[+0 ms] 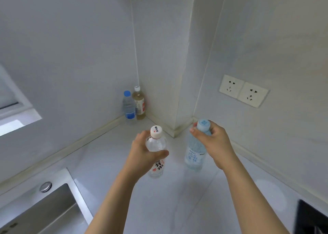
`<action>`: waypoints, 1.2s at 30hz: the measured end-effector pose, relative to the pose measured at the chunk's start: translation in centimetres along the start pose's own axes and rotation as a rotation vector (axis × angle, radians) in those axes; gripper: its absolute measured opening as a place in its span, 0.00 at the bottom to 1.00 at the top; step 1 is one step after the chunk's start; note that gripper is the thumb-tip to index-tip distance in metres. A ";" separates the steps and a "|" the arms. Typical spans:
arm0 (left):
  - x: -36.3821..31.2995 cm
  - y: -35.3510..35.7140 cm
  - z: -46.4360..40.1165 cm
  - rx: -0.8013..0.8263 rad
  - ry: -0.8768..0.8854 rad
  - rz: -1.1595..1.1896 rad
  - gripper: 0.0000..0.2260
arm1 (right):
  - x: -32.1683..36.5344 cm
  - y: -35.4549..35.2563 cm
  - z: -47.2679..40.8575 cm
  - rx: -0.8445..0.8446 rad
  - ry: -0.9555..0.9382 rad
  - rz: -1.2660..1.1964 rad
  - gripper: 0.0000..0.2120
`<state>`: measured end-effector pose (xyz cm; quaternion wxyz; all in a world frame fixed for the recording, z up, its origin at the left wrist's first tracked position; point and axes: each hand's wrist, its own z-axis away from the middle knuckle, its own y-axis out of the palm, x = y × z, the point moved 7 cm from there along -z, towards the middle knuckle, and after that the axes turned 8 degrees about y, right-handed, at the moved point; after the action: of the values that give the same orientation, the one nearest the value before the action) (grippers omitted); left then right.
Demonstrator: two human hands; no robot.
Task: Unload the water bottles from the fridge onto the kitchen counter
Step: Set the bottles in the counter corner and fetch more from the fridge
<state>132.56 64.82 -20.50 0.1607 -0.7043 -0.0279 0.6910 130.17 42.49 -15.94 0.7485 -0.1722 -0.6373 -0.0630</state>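
Observation:
My left hand [143, 153] grips a clear water bottle with a white cap and a red-and-black label [157, 155] around its upper body, upright over the white kitchen counter [110, 162]. My right hand [213, 141] holds a pale blue water bottle with a light blue cap [195, 153] by its neck, upright, its base at or just above the counter. Two more bottles stand in the far corner: a clear one with a blue cap [129, 107] and a yellowish drink bottle with a white cap [139, 103]. The fridge is out of view.
A steel sink [44, 209] with a round button lies at the lower left. A dark cooktop edge [312, 219] sits at the lower right. A double wall socket [244, 90] is on the right wall. A wall column juts out behind the hands.

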 end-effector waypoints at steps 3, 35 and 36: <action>3.1 -5.5 -3.2 -0.092 -0.048 -0.015 0.28 | 0.1 7.1 -3.9 0.078 -0.004 0.045 0.08; 17.9 -20.5 -18.3 -0.266 -0.139 -0.066 0.27 | -2.5 37.1 -23.9 0.325 -0.179 0.717 0.16; 18.2 -20.4 -18.3 -0.232 -0.154 -0.072 0.27 | -2.4 37.1 -24.0 0.336 -0.167 0.827 0.18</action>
<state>155.08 85.45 -32.73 0.1001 -0.6615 -0.1450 0.7290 163.73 68.68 -27.92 0.6742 -0.2931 -0.5747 0.3595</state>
